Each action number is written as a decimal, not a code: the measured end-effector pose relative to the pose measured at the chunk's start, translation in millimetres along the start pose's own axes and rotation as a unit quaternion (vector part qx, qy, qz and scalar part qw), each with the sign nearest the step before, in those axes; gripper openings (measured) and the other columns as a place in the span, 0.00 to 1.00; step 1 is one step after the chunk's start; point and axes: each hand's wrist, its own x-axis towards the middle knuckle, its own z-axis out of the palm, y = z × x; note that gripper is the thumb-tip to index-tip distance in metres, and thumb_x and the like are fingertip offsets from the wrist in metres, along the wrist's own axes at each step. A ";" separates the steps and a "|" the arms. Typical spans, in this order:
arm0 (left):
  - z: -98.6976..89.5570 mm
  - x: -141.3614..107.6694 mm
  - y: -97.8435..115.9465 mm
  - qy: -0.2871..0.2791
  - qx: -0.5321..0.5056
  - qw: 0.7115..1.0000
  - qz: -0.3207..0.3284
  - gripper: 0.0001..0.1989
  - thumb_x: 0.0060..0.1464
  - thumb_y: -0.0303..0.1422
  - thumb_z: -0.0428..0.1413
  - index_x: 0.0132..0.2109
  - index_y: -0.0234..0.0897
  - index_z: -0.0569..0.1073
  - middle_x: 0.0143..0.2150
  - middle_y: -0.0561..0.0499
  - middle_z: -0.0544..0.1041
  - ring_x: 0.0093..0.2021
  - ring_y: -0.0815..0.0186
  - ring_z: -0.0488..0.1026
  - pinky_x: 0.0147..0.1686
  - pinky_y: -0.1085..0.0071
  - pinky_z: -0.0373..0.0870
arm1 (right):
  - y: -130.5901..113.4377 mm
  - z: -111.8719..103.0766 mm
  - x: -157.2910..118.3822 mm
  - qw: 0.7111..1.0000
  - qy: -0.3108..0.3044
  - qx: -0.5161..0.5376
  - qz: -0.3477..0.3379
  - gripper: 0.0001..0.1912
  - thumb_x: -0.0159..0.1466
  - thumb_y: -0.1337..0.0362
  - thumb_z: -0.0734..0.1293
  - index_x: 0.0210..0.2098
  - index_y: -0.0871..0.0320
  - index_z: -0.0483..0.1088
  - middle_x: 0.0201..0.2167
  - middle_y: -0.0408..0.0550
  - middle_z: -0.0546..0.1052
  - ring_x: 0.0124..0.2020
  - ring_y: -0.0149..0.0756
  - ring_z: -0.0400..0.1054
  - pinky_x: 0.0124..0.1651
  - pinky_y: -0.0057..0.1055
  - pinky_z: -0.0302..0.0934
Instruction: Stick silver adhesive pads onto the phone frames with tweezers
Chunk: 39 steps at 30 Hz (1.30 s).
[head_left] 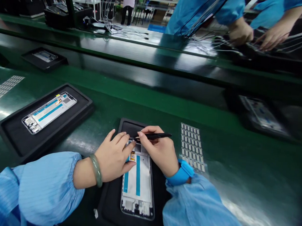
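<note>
A phone mid-frame [144, 180] with blue strips lies in a black foam tray [112, 206] in front of me. My left hand [115, 155] is spread over its upper left part, fingers apart, fingertips and thumb on or just above the frame. Between the thumb and fingers of my right hand [161, 149] is a pair of black tweezers [157, 136], its tip pointing left at the frame's top edge. The tip's contact point is partly hidden by my left fingers. A small orange flex cable [132, 156] shows beside my left thumb.
A sheet of small grey stickers [193, 146] lies to the right, another sheet [5, 88] far left. A second tray [11, 131] with a phone frame [50, 112] sits at left. More trays stand farther back. Across the raised ledge, a co-worker's hands [276, 33] handle cables.
</note>
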 end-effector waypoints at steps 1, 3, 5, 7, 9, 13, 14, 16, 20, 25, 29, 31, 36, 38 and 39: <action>-0.1 0.1 0.3 0.000 0.005 1.000 0.001 0.26 0.59 0.44 0.47 0.58 0.32 0.63 0.57 0.39 0.65 0.60 0.53 0.58 0.59 0.49 0.52 | -0.2 0.3 0.1 1.000 0.003 -0.004 0.001 0.04 0.61 0.63 0.64 0.34 0.56 0.67 0.29 0.42 0.73 0.28 0.30 0.69 0.31 0.26 0.63; -0.1 0.4 1.3 -0.001 0.022 1.000 0.004 0.26 0.59 0.44 0.47 0.58 0.31 0.63 0.57 0.38 0.66 0.60 0.52 0.59 0.59 0.48 0.51 | -1.0 0.6 0.1 1.000 0.010 -0.010 0.002 0.04 0.61 0.63 0.64 0.35 0.56 0.67 0.29 0.42 0.73 0.28 0.31 0.70 0.31 0.26 0.64; -0.2 0.9 2.5 -0.002 0.042 0.999 0.006 0.27 0.59 0.44 0.48 0.58 0.30 0.63 0.57 0.37 0.66 0.60 0.51 0.59 0.58 0.46 0.51 | -2.2 0.3 -0.4 1.000 0.020 -0.022 0.001 0.04 0.61 0.63 0.64 0.35 0.56 0.67 0.29 0.42 0.74 0.28 0.31 0.70 0.31 0.27 0.64; -0.3 1.2 3.5 -0.002 0.056 0.998 0.008 0.27 0.59 0.44 0.48 0.58 0.30 0.63 0.57 0.36 0.66 0.60 0.51 0.59 0.58 0.46 0.51 | -3.2 -0.5 -1.0 0.999 0.032 -0.039 0.000 0.04 0.60 0.63 0.64 0.35 0.56 0.67 0.28 0.42 0.74 0.27 0.31 0.69 0.31 0.27 0.64; -0.2 1.1 3.9 -0.001 0.061 0.998 0.009 0.27 0.59 0.45 0.48 0.58 0.30 0.63 0.57 0.36 0.66 0.59 0.51 0.59 0.58 0.46 0.51 | -3.0 -1.4 -1.5 0.998 0.041 -0.041 0.002 0.04 0.60 0.63 0.65 0.34 0.56 0.67 0.27 0.42 0.74 0.27 0.31 0.70 0.31 0.27 0.64; -0.1 0.6 3.0 0.002 0.063 0.998 0.011 0.27 0.59 0.45 0.48 0.58 0.30 0.64 0.57 0.37 0.67 0.59 0.51 0.60 0.58 0.46 0.52 | -1.3 -2.3 -1.7 0.999 0.034 -0.027 0.003 0.04 0.60 0.62 0.64 0.35 0.55 0.67 0.27 0.42 0.74 0.26 0.31 0.70 0.28 0.25 0.64; -0.2 0.6 2.8 0.003 0.064 0.998 0.012 0.27 0.59 0.45 0.48 0.58 0.30 0.64 0.57 0.37 0.67 0.59 0.51 0.60 0.58 0.46 0.52 | -1.7 -2.5 -1.5 0.999 0.031 -0.037 -0.003 0.04 0.61 0.63 0.64 0.35 0.55 0.67 0.27 0.42 0.74 0.26 0.31 0.70 0.28 0.25 0.64; -0.2 0.8 2.8 0.003 0.067 0.998 0.014 0.27 0.59 0.45 0.47 0.58 0.30 0.64 0.57 0.37 0.67 0.59 0.51 0.60 0.58 0.46 0.52 | -4.3 -2.8 -0.5 0.997 0.024 -0.070 -0.030 0.03 0.61 0.64 0.63 0.35 0.55 0.66 0.28 0.42 0.74 0.27 0.31 0.70 0.29 0.26 0.64; 1.5 2.1 6.8 0.005 0.091 0.996 0.019 0.26 0.59 0.43 0.47 0.57 0.28 0.64 0.56 0.35 0.67 0.59 0.50 0.61 0.57 0.48 0.55 | -13.3 -2.8 3.2 0.979 -0.052 -0.141 -0.136 0.05 0.62 0.67 0.60 0.37 0.56 0.66 0.33 0.45 0.74 0.32 0.32 0.71 0.35 0.28 0.65; 4.9 2.8 13.5 0.001 0.122 0.993 0.006 0.26 0.60 0.42 0.47 0.57 0.25 0.65 0.58 0.32 0.65 0.59 0.49 0.62 0.58 0.52 0.55 | -11.6 -9.2 7.4 0.979 -0.065 -0.138 -0.133 0.04 0.63 0.65 0.60 0.35 0.56 0.67 0.30 0.44 0.74 0.30 0.33 0.70 0.35 0.29 0.64; 5.4 2.3 12.8 0.003 0.103 0.995 0.006 0.24 0.58 0.43 0.51 0.54 0.28 0.66 0.58 0.31 0.65 0.59 0.49 0.61 0.58 0.53 0.55 | -2.6 -42.4 5.3 0.990 0.032 -0.128 -0.050 0.09 0.65 0.63 0.56 0.33 0.55 0.66 0.30 0.46 0.73 0.34 0.37 0.70 0.37 0.33 0.64; 5.7 1.8 11.4 0.008 0.084 0.996 0.005 0.21 0.57 0.43 0.52 0.51 0.31 0.67 0.58 0.32 0.65 0.60 0.49 0.61 0.58 0.52 0.55 | 0.7 -65.1 -1.0 0.979 -0.001 -0.195 -0.057 0.09 0.62 0.65 0.56 0.35 0.55 0.67 0.33 0.49 0.73 0.36 0.42 0.70 0.38 0.38 0.65; 6.6 -0.4 8.0 0.006 0.009 0.999 -0.030 0.24 0.57 0.43 0.53 0.53 0.29 0.64 0.58 0.37 0.66 0.61 0.54 0.59 0.60 0.54 0.54 | 15.4 -96.7 -29.4 0.920 -0.271 -0.258 -0.116 0.19 0.57 0.69 0.60 0.43 0.44 0.71 0.55 0.42 0.69 0.48 0.44 0.69 0.43 0.41 0.68; 4.6 -1.1 6.3 0.008 -0.019 0.999 -0.043 0.27 0.58 0.44 0.50 0.57 0.28 0.60 0.59 0.38 0.65 0.62 0.56 0.57 0.61 0.53 0.52 | 24.5 -96.7 -37.5 0.919 -0.280 -0.255 -0.111 0.15 0.59 0.65 0.61 0.44 0.44 0.71 0.57 0.41 0.66 0.50 0.45 0.68 0.45 0.43 0.68; 2.4 -1.3 5.6 0.013 -0.027 0.998 -0.051 0.29 0.59 0.44 0.49 0.59 0.29 0.58 0.60 0.38 0.63 0.63 0.55 0.56 0.61 0.51 0.51 | 29.4 -95.5 -39.0 0.920 -0.276 -0.256 -0.110 0.13 0.60 0.63 0.62 0.44 0.44 0.71 0.57 0.42 0.67 0.50 0.45 0.68 0.46 0.44 0.68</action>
